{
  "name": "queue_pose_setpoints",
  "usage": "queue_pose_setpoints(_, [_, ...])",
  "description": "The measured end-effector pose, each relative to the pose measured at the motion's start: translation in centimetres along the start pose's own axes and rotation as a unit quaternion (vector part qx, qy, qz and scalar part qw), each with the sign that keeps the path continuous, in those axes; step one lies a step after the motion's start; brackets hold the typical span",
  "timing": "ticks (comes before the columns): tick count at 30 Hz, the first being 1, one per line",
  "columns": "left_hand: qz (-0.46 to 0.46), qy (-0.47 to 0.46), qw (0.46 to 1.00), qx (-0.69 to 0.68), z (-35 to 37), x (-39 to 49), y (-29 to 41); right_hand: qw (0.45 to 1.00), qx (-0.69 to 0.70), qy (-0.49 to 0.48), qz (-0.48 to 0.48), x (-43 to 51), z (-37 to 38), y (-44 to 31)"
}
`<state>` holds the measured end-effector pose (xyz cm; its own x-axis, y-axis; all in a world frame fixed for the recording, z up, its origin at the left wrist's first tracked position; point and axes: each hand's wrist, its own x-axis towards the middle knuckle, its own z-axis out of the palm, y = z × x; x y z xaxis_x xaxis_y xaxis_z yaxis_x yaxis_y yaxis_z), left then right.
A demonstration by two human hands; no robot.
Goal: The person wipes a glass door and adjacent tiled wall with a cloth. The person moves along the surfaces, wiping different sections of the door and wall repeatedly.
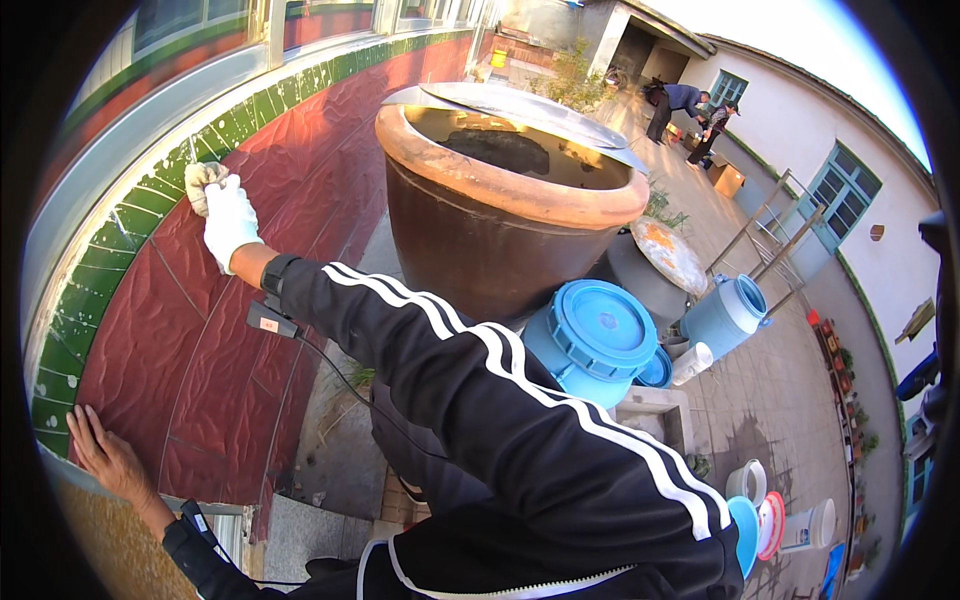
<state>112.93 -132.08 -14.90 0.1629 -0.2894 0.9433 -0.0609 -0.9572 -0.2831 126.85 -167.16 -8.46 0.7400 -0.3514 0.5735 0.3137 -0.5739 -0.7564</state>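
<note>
My right hand (229, 223), in a white glove, grips a crumpled grey-beige cloth (202, 186). It presses the cloth on the strip of green tiles (161, 174), just under the window ledge. White spots and streaks mark these tiles. Lower down, my bare left hand (112, 459) rests flat on the wall where the green strip meets the dark red wall tiles (217, 360); it holds nothing. Each wrist wears a black band with a small device, and a cable runs from the device (271, 321) near my right wrist.
Close beside my right arm stands a large brown ceramic vat (480, 240) under a partly shifted metal lid (525, 112). Blue plastic barrels (600, 330), a ladder-like metal frame (772, 232) and buckets (810, 525) stand in the yard. Two people (675, 105) bend near cardboard boxes (724, 178) farther off.
</note>
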Motion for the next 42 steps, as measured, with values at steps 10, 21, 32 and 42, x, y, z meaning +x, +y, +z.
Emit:
queue_pose_setpoints(10, [-0.002, 0.001, 1.0, -0.015, -0.2, 0.0, 0.2, 0.984, -0.022, -0.121, -0.126, -11.0, 5.9, -4.4])
queue_pose_setpoints(21, [-0.006, 0.002, 1.0, -0.012, 0.0, 0.0, -0.1, 0.91, -0.058, -0.252, -0.325, -16.6, 6.3, -3.5])
queue_pose_setpoints(32, [0.001, -0.005, 1.0, -0.005, -0.1, 0.0, 0.0, 0.873, -0.106, -0.222, -0.422, -15.8, 4.8, -0.9])
queue_pose_setpoints(42, [-0.005, -0.001, 1.0, -0.014, -0.3, 0.2, 0.2, 0.958, 0.1, -0.239, 0.125, -7.7, -1.2, 8.4])
